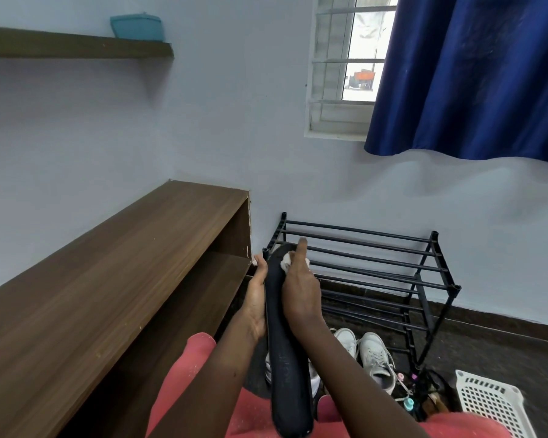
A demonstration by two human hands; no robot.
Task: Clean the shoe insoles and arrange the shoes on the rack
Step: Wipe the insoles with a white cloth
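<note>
A long dark insole (287, 358) stands lengthwise in front of me, its near end over my lap. My left hand (256, 298) holds its left edge from underneath. My right hand (299, 289) presses a small white cloth (286, 261) against the insole's far end, the index finger pointing up. The black metal shoe rack (377, 273) stands bare behind the hands, against the wall. A pair of white sneakers (372, 355) lies on the dark floor in front of the rack.
A brown wooden shelf unit (114, 279) runs along the left wall. A white perforated basket (491, 403) sits at the lower right, with small bottles (408, 403) beside it. A blue curtain (475, 74) hangs over the window; a teal box (136, 26) rests on a high shelf.
</note>
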